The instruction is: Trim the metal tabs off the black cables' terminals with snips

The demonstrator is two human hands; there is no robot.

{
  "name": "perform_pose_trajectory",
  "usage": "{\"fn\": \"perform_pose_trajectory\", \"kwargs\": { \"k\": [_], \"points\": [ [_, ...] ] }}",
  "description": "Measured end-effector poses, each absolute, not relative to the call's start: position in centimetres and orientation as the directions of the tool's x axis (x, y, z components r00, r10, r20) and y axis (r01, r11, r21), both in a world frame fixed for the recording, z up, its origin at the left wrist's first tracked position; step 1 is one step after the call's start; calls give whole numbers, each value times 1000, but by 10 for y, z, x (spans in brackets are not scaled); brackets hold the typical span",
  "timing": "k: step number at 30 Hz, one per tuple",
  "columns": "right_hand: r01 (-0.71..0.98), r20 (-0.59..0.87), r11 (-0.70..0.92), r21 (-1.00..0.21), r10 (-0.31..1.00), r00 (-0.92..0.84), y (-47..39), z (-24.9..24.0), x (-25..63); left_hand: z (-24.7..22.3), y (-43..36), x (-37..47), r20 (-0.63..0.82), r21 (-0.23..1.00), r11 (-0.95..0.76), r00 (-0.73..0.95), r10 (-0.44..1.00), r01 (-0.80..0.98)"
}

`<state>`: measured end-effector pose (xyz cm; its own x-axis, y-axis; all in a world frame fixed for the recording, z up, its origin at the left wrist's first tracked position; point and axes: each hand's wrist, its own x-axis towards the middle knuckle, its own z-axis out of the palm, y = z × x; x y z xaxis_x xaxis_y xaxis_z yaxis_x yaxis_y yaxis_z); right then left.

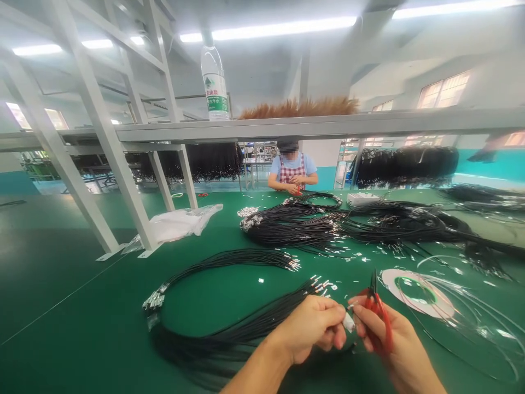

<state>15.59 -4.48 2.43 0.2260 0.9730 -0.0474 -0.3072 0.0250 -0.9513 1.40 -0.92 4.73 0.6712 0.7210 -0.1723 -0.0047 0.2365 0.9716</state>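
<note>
My left hand (314, 328) pinches a small white piece (348, 322) between thumb and fingers, at the lower middle right. Close on its right, my right hand (383, 328) holds red-handled scissors (382, 323), dark blades pointing up and away. Its thumb and index finger are also pressed together near the white piece; what they pinch is too small to name. A bundle of black cables (246, 323) with white and copper-coloured ends passes left of and behind my left hand. A second black cable bundle (229, 258) curves above it.
Large black cable heaps (287, 227) lie farther back. A white spool (389, 282) with loose strands is at right. Metal shelf legs (110, 180) and a plastic bag (176, 225) stand left. Overhead, a shelf (287, 128) bears a bottle (214, 87). A person (292, 169) works opposite.
</note>
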Motion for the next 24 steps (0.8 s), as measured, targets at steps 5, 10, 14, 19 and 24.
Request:
{"fn": "perform_pose_trajectory", "kwargs": {
  "k": [5, 10, 14, 19, 24],
  "points": [
    [-323, -65, 15, -946, 970, 235, -43, 22, 156, 43, -9, 18, -135, 990, 128, 575, 807, 53],
    [-257, -84, -25, -966, 972, 221, -39, 16, 161, 37, -11, 24, 4, 992, -67, 488, 873, 111],
    [-203, -88, -37, -978, 965, 247, -37, 11, 163, 32, -18, 30, 96, 964, -179, 367, 925, 199],
    [-233, -124, -58, -971, 952, 280, -40, 12, 158, 24, -26, 34, 328, 763, -428, 281, 902, 485],
    [-267, -118, -42, -963, 955, 273, -42, 14, 154, 23, -20, 34, 130, 948, -208, 303, 944, 243]
  ]
}}
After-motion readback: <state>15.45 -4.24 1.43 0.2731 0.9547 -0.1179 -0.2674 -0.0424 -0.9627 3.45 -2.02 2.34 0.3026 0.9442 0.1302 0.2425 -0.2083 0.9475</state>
